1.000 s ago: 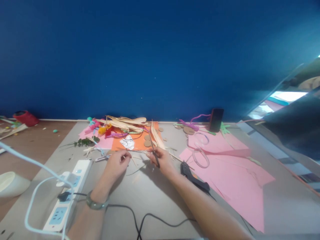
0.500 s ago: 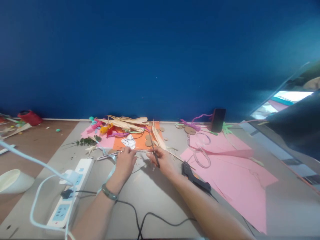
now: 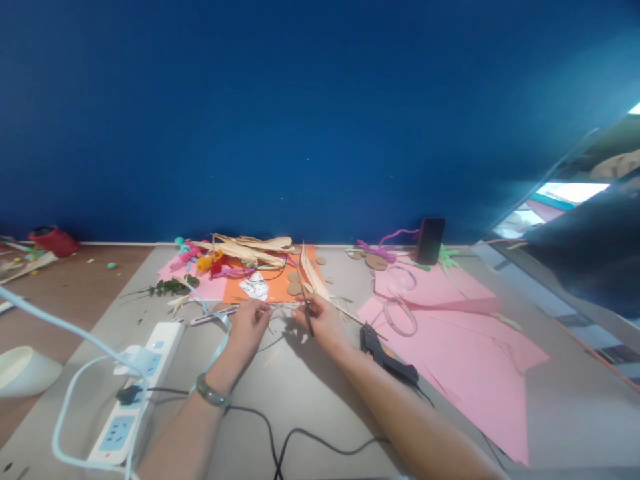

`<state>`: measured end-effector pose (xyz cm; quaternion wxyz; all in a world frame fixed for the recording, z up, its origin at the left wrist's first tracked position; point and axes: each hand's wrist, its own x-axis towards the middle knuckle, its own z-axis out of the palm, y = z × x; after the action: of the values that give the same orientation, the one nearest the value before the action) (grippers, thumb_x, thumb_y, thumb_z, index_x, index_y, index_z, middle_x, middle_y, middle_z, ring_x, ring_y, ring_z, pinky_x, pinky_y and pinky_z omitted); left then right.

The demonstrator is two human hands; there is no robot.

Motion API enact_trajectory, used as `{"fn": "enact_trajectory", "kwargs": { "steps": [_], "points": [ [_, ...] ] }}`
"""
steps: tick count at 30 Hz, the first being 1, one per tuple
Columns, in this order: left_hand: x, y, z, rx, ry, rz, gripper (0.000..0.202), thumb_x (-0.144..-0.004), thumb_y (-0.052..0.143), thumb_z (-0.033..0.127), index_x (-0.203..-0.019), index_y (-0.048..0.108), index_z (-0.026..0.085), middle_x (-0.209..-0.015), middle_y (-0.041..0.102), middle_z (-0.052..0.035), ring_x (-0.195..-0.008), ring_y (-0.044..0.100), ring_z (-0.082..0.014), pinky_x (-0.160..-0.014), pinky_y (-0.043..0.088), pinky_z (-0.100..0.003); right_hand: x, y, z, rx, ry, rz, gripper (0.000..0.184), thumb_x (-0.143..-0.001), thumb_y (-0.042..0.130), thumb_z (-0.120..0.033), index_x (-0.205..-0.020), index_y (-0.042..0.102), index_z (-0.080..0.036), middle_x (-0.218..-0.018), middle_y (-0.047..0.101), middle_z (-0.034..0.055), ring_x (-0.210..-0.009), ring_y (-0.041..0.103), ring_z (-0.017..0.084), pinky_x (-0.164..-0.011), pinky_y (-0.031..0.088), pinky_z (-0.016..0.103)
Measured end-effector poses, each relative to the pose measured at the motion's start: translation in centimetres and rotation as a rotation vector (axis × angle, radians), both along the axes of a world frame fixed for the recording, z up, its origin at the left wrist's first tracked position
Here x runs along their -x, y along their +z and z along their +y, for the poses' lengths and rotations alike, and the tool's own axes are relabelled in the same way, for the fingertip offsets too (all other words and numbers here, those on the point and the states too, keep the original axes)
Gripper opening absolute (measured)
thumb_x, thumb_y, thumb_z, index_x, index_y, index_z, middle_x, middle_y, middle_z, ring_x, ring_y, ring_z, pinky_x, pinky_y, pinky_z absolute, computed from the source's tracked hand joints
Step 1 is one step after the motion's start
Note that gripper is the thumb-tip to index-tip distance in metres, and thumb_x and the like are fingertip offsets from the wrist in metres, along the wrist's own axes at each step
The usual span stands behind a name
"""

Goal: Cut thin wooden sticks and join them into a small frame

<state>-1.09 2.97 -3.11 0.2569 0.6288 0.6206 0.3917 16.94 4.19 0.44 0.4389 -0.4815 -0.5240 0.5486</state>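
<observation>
My left hand, with a bracelet at its wrist, is closed in a pinch at one end of a thin pale strand. The strand runs across toward my right hand. That hand is closed around a slim dark pointed tool, tip upward; its exact kind is unclear. Just beyond the hands lie an orange sheet, a white speckled piece, round wooden slices and a dried husk strip. A craft knife rests left of my left hand.
A black glue gun lies right of my right forearm, beside pink sheets. A power strip with cables stands at left, near a white cup. Dried husks and a phone are by the blue wall.
My left hand has turned slightly, so its thumb and fingertip pinch shows more clearly. My right hand keeps the dark tool in nearly the same place. The view has shifted a little.
</observation>
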Motion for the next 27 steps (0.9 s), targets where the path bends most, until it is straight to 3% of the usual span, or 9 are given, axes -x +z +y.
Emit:
{"fn": "enact_trajectory", "kwargs": {
  "steps": [4,7,14,20,24,27],
  "points": [
    [-0.9,1.0,-0.8,0.298,-0.068,-0.646,0.022,-0.074,0.063,0.037,-0.078,0.056,0.016,-0.067,0.062,-0.0002,-0.054,0.054,-0.012,-0.055,0.042,-0.025,0.0,0.2,-0.2,0.04,0.026,0.07,0.046,-0.06,0.075,-0.035,-0.097,0.055,-0.016,-0.079,0.065,0.0047,-0.062,0.06,0.016,-0.051,0.045,0.025],
    [-1.6,1.7,-1.3,0.378,-0.116,-0.787,0.027,-0.069,0.069,0.038,-0.075,0.057,0.014,-0.065,0.063,-0.0008,-0.052,0.053,-0.0092,-0.05,0.039,-0.02,0.0,0.4,-0.3,0.042,0.021,0.091,0.046,-0.059,0.076,-0.034,-0.097,0.056,-0.016,-0.077,0.065,0.0032,-0.062,0.059,0.015,-0.053,0.044,0.025],
    [-1.9,1.9,-1.8,0.466,-0.203,-0.807,0.026,-0.065,0.072,0.037,-0.072,0.06,0.014,-0.065,0.065,-0.0029,-0.055,0.055,-0.0109,-0.052,0.041,-0.022,-0.1,0.5,-0.4,0.006,0.044,0.08,0.039,-0.063,0.073,-0.033,-0.093,0.056,-0.017,-0.067,0.058,-0.0026,-0.056,0.053,0.011,-0.052,0.041,0.023],
    [-1.8,1.5,-1.9,0.382,-0.213,-0.687,0.024,-0.067,0.071,0.035,-0.073,0.064,0.013,-0.069,0.064,-0.0035,-0.058,0.055,-0.0118,-0.052,0.04,-0.022,0.0,0.2,-0.5,-0.011,0.151,0.071,0.038,-0.061,0.075,-0.031,-0.09,0.055,-0.016,-0.061,0.056,-0.0047,-0.054,0.051,0.01,-0.055,0.041,0.024],
    [-1.7,0.8,-1.9,0.391,-0.235,-0.65,0.022,-0.069,0.069,0.035,-0.073,0.063,0.014,-0.063,0.061,-0.0017,-0.055,0.054,-0.0114,-0.051,0.039,-0.022,0.1,0.1,-0.5,-0.021,0.146,0.076,0.037,-0.061,0.076,-0.03,-0.09,0.056,-0.017,-0.064,0.057,-0.0037,-0.056,0.052,0.009,-0.056,0.041,0.024],
    [-1.7,0.9,-1.9,0.32,-0.181,-0.534,0.023,-0.072,0.065,0.037,-0.071,0.062,0.015,-0.06,0.061,-0.0014,-0.054,0.054,-0.0124,-0.051,0.04,-0.023,0.1,0.2,-0.6,-0.017,0.121,0.101,0.04,-0.062,0.076,-0.032,-0.093,0.056,-0.017,-0.066,0.058,-0.0029,-0.057,0.053,0.01,-0.055,0.041,0.024]
  ]
}}
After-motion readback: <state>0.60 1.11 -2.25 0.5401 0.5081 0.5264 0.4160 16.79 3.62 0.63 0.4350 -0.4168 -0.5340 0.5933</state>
